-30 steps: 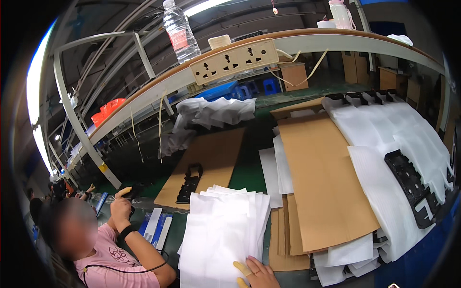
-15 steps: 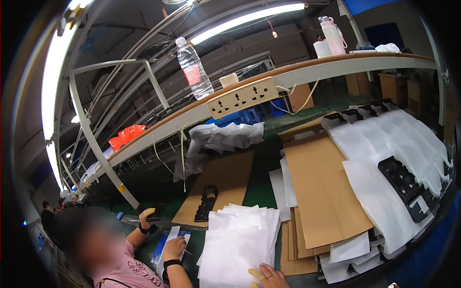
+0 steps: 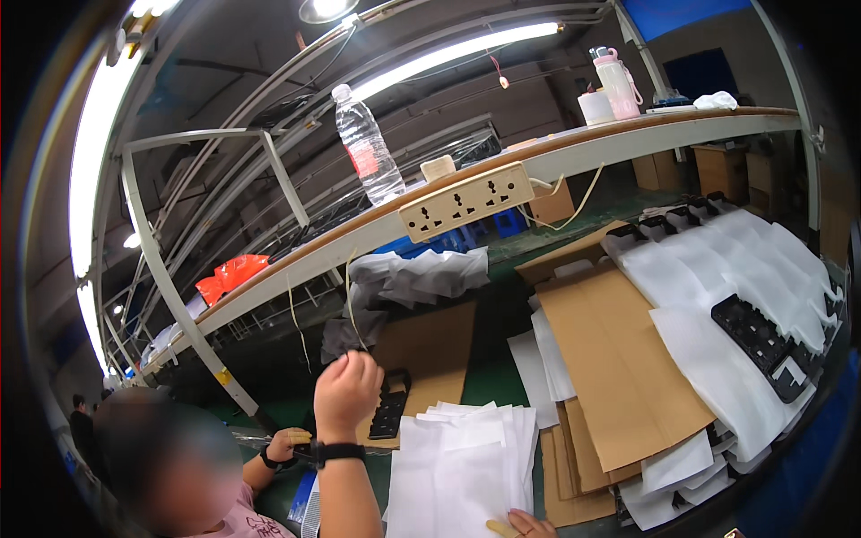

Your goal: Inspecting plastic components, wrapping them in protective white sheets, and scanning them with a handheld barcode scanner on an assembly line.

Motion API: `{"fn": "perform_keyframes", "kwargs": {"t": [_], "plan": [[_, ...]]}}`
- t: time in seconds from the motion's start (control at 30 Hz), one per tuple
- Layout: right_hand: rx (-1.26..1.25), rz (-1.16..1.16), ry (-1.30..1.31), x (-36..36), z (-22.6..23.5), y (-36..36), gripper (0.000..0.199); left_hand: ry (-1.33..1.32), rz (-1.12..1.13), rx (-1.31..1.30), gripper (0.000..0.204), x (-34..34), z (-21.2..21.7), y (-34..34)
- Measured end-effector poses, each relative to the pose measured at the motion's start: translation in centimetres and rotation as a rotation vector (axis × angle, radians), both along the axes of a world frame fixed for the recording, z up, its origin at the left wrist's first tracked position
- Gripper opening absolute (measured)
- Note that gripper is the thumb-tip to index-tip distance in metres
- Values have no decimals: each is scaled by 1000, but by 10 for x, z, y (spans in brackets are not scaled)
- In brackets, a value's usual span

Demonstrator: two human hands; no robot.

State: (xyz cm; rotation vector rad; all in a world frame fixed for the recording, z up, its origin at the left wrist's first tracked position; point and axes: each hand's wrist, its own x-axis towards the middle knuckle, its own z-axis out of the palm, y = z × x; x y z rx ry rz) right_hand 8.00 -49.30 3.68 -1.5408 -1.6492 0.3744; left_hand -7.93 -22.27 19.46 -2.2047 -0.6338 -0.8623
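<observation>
Only a bit of the person's R hand (image 3: 529, 524) shows, at the near edge of the green table (image 3: 489, 381). It touches the near right corner of a pile of white sheets (image 3: 462, 471). One finger has a yellow tip on it. Can't tell if the fingers are open or curled, too little shows. L hand isn't seen.

The pile sits at the near edge, about mid table. Just right of it lies a big brown card (image 3: 619, 359) on more card & white sheets. Toward the right edge are lots of white bags (image 3: 717, 287) w/ a black tray (image 3: 762, 345) on top.

A co-worker sits at the near left. One hand (image 3: 345, 393) is up high, fingers bunched in a loose fist, w/ a black watch (image 3: 327, 453) on the wrist. The other hand (image 3: 289, 442) is low by the left edge. Behind the raised hand is a small black part (image 3: 390, 403) on another brown card (image 3: 430, 345).

At the far edge lies a heap of crumpled white bags (image 3: 421, 273). Above is a long shelf (image 3: 574, 148) w/ a plug strip (image 3: 466, 202) on its front, a clear water bottle (image 3: 366, 143) & a pink bottle (image 3: 621, 82) on top.
</observation>
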Motion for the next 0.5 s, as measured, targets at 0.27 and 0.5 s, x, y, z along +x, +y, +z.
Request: {"fn": "perform_keyframes", "kwargs": {"t": [0.27,0.5], "plan": [[-12,-40,-15,-1,-5,3,43,-479,-887,-1054,14,78,86,82],[55,-28,-60,1,-6,-3,45,-760,-1557,-2037,21,-35,21,152]]}}
